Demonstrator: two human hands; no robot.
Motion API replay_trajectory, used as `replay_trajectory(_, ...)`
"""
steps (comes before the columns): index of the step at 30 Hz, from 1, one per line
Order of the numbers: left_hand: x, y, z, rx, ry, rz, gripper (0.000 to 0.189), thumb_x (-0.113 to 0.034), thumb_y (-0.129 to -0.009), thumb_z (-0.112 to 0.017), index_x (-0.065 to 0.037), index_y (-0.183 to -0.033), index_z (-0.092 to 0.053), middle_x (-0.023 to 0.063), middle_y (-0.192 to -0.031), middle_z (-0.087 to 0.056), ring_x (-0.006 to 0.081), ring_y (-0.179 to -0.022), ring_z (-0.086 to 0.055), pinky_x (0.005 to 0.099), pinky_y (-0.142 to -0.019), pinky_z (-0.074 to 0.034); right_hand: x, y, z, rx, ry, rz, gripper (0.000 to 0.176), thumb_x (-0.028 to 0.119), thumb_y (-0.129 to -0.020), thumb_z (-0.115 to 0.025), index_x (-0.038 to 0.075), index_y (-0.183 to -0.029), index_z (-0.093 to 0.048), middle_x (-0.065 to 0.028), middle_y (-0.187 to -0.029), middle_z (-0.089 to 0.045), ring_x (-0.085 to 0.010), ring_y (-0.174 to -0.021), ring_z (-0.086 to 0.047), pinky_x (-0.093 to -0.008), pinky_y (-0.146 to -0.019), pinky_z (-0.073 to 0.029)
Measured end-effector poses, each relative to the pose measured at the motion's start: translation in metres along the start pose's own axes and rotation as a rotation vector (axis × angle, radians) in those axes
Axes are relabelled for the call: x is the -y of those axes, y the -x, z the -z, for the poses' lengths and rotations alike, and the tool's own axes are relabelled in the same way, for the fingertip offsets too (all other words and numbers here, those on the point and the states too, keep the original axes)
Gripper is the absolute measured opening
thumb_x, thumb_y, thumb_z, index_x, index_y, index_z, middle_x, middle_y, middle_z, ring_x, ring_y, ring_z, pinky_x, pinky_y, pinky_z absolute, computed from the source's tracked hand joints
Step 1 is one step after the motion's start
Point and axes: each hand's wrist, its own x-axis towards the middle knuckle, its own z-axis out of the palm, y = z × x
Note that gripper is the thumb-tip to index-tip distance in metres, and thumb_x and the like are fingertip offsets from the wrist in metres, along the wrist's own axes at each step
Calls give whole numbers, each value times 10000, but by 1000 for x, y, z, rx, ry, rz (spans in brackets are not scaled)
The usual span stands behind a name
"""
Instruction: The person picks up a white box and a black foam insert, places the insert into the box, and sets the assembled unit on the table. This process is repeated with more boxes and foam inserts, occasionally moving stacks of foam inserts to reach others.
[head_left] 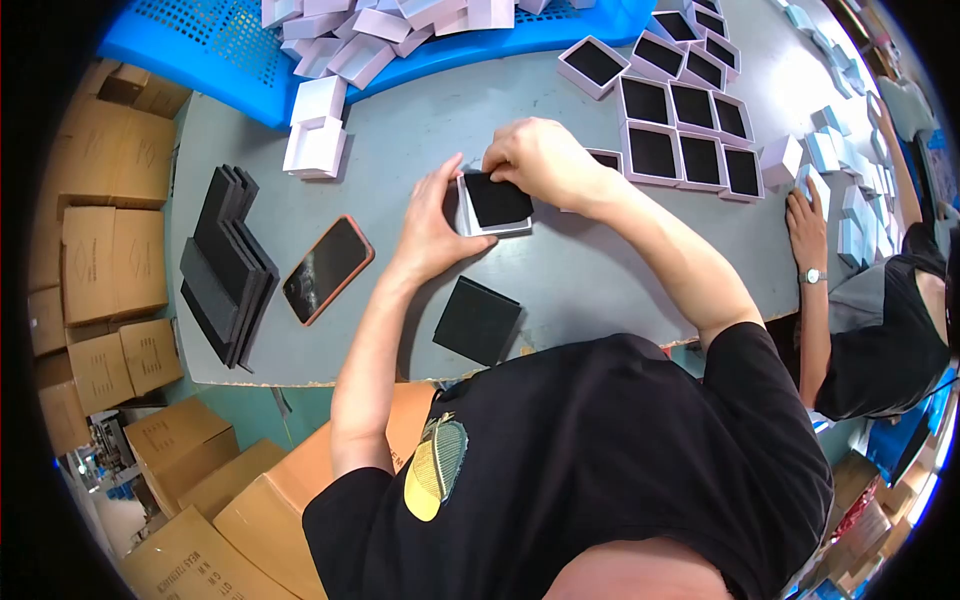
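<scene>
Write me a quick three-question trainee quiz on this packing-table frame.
1. Multiple choice: what lies between the stack of black pads and the left hand? A) scissors B) a phone C) a tape roll
2. True or false: the left hand and the right hand are both on the small white box with a black insert.
3. How are the filled boxes laid out, and where?

Key: 1 B. 2 True. 3 In rows on the grey table, beyond the right hand.
</scene>
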Motion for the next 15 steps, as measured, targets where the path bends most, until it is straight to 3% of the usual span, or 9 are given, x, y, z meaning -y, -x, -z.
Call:
replay_trajectory(4,-2,0,-15,-125,28,0,992,-171,-521,-880,-48,-1391,-419,151,-1207,-553,318,-1133,-519,418,-979,-443,4,1,-15,-114,185,78,48,104,-751,-662,68,-782,-667,-100,-769,-618,-293,-770,-621,-396,-712,-493)
replay_trajectory(7,-5,-2,-20,-127,34,2,1031,-197,-507,-902,-48,-1401,-410,146,-1213,-552,329,-1126,-519,420,-977,-434,0,13,-15,-59,489,214,65,153,-736,-601,95,-722,-628,-74,-728,-577,-252,-763,-594,-372,-729,-453)
replay_trajectory(9,-6,-2,-21,-116,34,-22,1042,-228,-504,-915,-39,-1397,-412,149,-1226,-548,335,-1139,-513,423,-992,-423,9,23,-11,-180,530,211,68,166,-738,-593,104,-738,-620,-62,-745,-555,-228,-802,-570,-357,-751,-430)
replay_trajectory(10,-7,-1,-14,-125,23,-124,1011,-275,-541,-915,-20,-1385,-420,167,-1248,-538,338,-1163,-504,429,-1014,-403,10,27,-8,-235,549,212,70,172,-738,-589,108,-746,-616,-56,-753,-544,-217,-822,-558,-349,-762,-418)
replay_trajectory(13,10,-13,40,-472,-231,-141,829,-309,-667,-865,2,-1320,-461,196,-1263,-516,345,-1196,-484,454,-1025,-391,-15,47,1,-103,538,145,53,158,-744,-575,110,-732,-592,-56,-775,-540,-220,-871,-546,-357,-781,-408)
replay_trajectory(14,21,-19,60,-635,-64,20,805,-344,-690,-852,12,-1298,-463,216,-1286,-476,374,-1198,-475,471,-1018,-398,-22,52,8,-90,603,108,49,152,-746,-576,111,-728,-595,-55,-783,-547,-220,-873,-547,-359,-785,-407)
replay_trajectory(15,31,-24,82,-745,-379,39,833,-370,-686,-852,22,-1301,-449,236,-1313,-431,398,-1193,-473,487,-1006,-408,-27,56,16,-75,669,72,47,145,-748,-576,112,-723,-597,-55,-791,-554,-219,-874,-548,-360,-788,-406)
